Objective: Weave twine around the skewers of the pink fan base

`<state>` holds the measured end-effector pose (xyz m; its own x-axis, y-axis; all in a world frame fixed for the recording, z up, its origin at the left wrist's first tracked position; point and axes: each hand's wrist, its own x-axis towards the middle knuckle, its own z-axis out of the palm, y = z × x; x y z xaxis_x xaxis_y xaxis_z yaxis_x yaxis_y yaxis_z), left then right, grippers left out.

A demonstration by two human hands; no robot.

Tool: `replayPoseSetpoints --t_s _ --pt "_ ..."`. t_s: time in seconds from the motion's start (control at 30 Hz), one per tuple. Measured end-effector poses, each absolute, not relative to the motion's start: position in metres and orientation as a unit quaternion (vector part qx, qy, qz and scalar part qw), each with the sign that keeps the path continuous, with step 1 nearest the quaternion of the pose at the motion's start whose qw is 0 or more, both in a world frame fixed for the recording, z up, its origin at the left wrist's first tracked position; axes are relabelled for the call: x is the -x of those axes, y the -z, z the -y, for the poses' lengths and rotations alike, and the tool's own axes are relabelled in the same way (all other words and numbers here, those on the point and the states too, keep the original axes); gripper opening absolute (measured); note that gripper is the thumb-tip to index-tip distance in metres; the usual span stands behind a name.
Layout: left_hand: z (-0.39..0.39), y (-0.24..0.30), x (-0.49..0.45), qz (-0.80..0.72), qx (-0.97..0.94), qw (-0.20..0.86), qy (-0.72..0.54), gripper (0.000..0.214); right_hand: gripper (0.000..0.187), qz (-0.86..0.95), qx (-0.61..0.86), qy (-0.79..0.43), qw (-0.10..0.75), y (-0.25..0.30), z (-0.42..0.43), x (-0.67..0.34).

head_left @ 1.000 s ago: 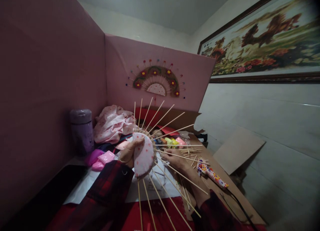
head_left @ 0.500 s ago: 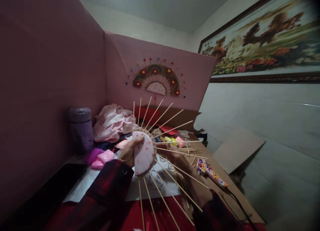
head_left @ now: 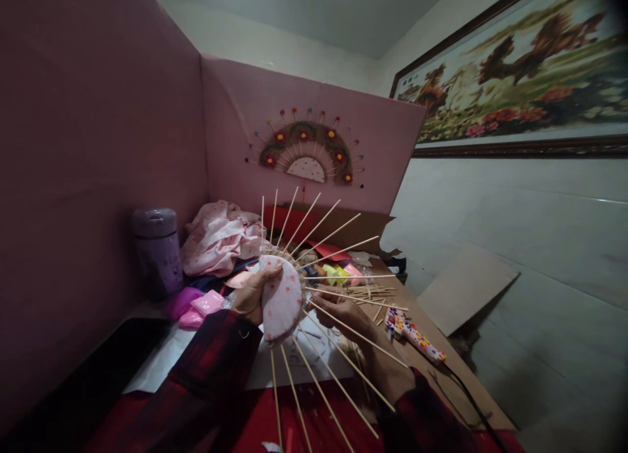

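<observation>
My left hand [head_left: 252,291] grips a half-round disc [head_left: 283,302] covered in white cloth with pink-red spots, thumb on its face and the other fingers hidden behind. Twine runs round the curved edge. Thin wooden sticks [head_left: 326,233] fan outward from that edge. My right hand [head_left: 346,312] is at the disc's right edge, behind some sticks, its fingertips pinched together by the twine. What lies between those fingertips is too small to make out.
Behind stands a pink panel [head_left: 235,113] bearing a finished-looking fan decoration [head_left: 304,139]. A purple bottle [head_left: 157,253] and crumpled cloth [head_left: 223,237] are at left, pink packets [head_left: 209,302] nearer. Loose sticks [head_left: 375,291] and a flower-patterned glue gun [head_left: 415,335] with a cord lie at right.
My right hand has come from behind the disc's edge into clearer sight, fingertips now bent in at the rim. The left hand and disc have barely moved.
</observation>
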<state>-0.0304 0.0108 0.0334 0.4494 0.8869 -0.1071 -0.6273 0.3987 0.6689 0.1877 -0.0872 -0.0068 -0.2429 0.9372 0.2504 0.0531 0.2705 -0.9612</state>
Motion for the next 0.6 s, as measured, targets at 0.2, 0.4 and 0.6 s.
replayPoseSetpoints --t_s 0.2,0.4,0.6 --pt "-0.01 -0.035 0.031 -0.228 -0.256 0.826 -0.448 0.017 0.039 0.634 0.414 -0.429 0.493 0.01 0.079 -0.189" --pt "-0.015 -0.034 0.032 -0.218 -0.265 0.834 -0.433 0.018 0.035 0.631 0.424 -0.4 0.512 0.003 0.066 -0.183" --pt "-0.018 -0.033 0.034 -0.209 -0.244 0.812 -0.487 0.014 0.032 0.63 0.421 -0.375 0.534 -0.006 0.042 -0.174"
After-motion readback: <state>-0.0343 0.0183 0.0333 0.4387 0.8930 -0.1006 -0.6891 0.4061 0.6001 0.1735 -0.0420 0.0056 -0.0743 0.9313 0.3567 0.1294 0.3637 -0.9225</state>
